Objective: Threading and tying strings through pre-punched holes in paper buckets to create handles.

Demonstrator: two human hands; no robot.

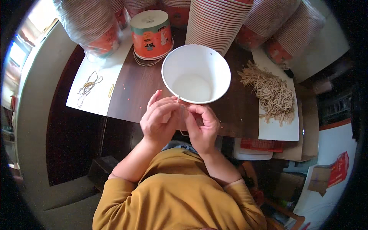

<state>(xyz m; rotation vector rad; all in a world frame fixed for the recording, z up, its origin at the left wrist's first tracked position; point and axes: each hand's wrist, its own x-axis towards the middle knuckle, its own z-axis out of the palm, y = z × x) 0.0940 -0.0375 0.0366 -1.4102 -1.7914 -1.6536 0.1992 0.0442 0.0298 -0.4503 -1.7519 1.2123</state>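
Both hands (180, 120) pinch thin string, hard to see, by white bucket (196, 73)

a single head-worn fisheye view is looking steeply down from above the person's chest, facing forward across the dark wooden table (134, 88); it is sitting close over the hands, bending the table's straight edges toward the dark circular rim.

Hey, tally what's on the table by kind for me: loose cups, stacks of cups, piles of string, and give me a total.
Loose paper cups: 2, the open white cup by the hands and the upside-down orange cup.
Stacks of nested cups: about 6; the edge of the view cuts some off.
Piles of tan string: 1.
Clusters of rubber bands: 1.
Total: about 10.
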